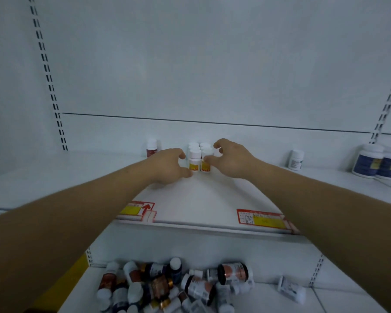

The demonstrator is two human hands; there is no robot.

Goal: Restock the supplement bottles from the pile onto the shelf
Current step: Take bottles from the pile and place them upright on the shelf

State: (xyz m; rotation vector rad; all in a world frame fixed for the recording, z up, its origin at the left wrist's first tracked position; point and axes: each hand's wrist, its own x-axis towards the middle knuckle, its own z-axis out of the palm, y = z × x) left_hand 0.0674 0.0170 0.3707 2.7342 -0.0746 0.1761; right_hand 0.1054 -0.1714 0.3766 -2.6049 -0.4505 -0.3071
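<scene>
Left hand (168,164): I see it at frame centre, fingers curled in a narrow gap beside the left white-capped bottle (194,160); whether it touches, I cannot tell.
Right hand (231,159): thumb and fingers pinch the right white-capped bottle (206,161), upright, just beside its twin.
Block: both stand at the front of a cluster of white caps (199,145) on the shelf (196,199).
Pile (167,288): mixed supplement bottles, bottom centre, on the lower shelf.
Others: red-label bottle (152,147) behind my left hand; blue-label jars (370,160) far right.
</scene>
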